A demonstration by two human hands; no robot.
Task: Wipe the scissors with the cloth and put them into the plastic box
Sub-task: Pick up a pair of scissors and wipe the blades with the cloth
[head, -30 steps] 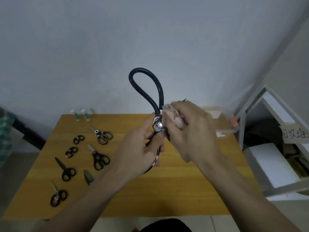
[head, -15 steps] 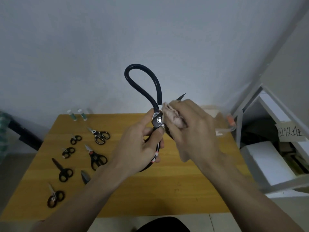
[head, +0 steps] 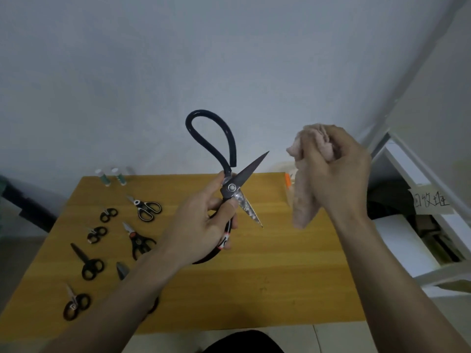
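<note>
- While the left hand (head: 201, 225) holds the big black scissors (head: 230, 187) up over the desk (head: 280, 276), its fingers curl round the lower handle, near the screw.
- The blades stand open like an X, one tip up and one tip down.
- A moment ago the pink cloth (head: 305, 189) was pressed on the blades. Now the right hand (head: 336, 174) has pulled it away to the right, well apart from the scissors.
- That hand grips the cloth in a bunch, with one end hanging down.
- I think this wipe is done, or the hand is getting ready for one more rub.
- The plastic box (head: 289, 184) sits at the far right of the desk, mostly hidden by the cloth. The scissors are not in it yet.
- Seven or so small scissors (head: 142, 244) lie on the left of the desk, waiting.
</note>
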